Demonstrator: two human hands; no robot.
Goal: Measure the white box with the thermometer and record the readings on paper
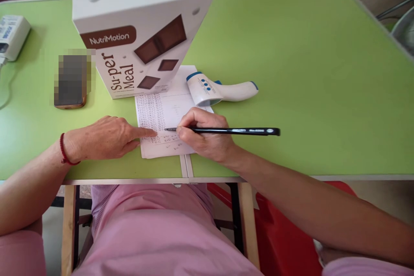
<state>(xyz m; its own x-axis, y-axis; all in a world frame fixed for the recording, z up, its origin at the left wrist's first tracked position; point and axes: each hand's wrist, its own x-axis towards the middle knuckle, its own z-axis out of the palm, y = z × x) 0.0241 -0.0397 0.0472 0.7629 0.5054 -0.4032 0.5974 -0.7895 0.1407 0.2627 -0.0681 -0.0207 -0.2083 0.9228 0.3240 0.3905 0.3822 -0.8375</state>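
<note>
A sheet of paper with dense rows of handwriting lies near the front edge of the green table. My right hand grips a black pen, its tip at the writing and its barrel pointing right. From the left, my left hand reaches over the sheet, index finger stretched onto the lower rows. Its other fingers are bent, and it holds nothing. Just beyond the right hand, a white and blue infrared thermometer rests partly on the paper. A white NutriMotion box stands upright over the sheet's far left part, hiding some of it.
A phone-like dark object, blurred by pixels, stands left of the box. At the far left is a white charger with a cable. The table has a metal-trimmed edge; a red stool is below at right.
</note>
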